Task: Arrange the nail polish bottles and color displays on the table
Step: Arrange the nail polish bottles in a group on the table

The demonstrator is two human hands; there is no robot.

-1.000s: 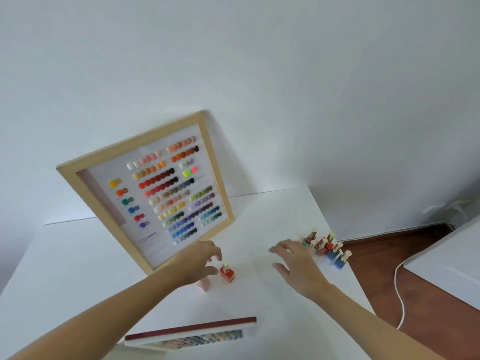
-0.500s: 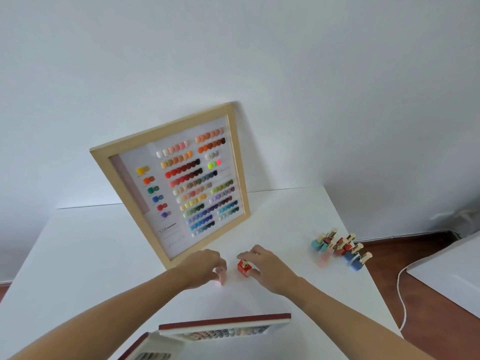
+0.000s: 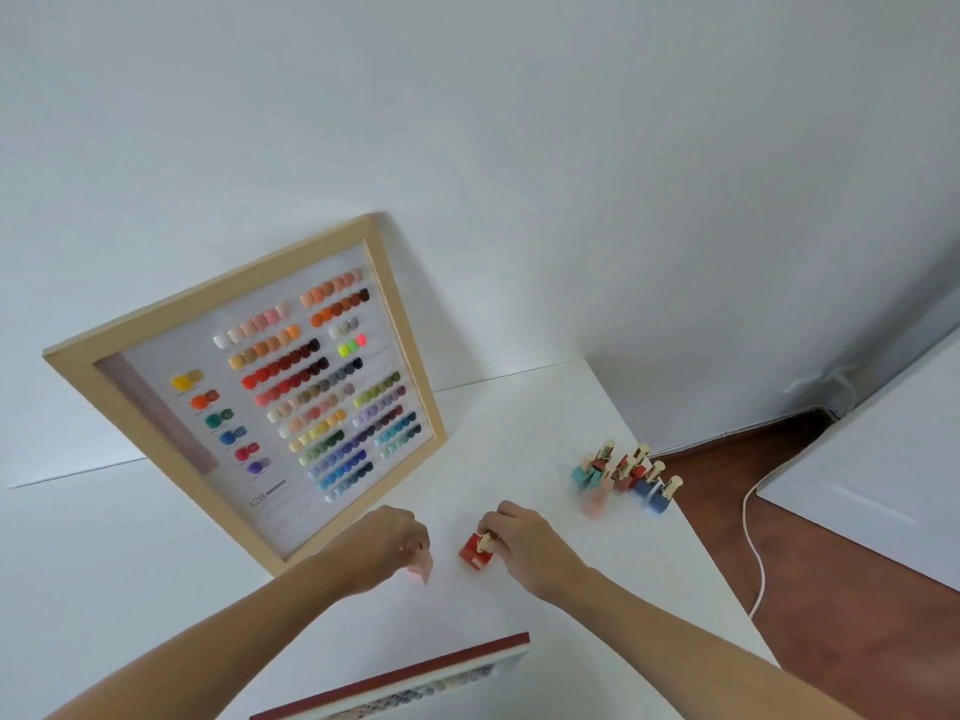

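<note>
A wooden-framed colour display (image 3: 244,392) with rows of nail swatches leans against the wall on the white table (image 3: 104,553). In front of it my left hand (image 3: 387,540) is closed on a pale pink bottle (image 3: 422,566). Just to its right, my right hand (image 3: 519,537) pinches the cap of a red bottle (image 3: 474,550), which tilts on the table. A cluster of several bottles (image 3: 626,475), teal, red, pink and blue with gold caps, stands near the table's right edge. A second display (image 3: 415,678) with a dark red edge lies at the near edge.
The table's right edge drops to a brown floor (image 3: 810,579), where a white cable (image 3: 753,553) runs. Another white surface (image 3: 883,459) stands at the far right. A plain white wall rises behind the table.
My right hand came in from the right and took hold of the red bottle. My left hand closed on the pink bottle. The view shifted a little.
</note>
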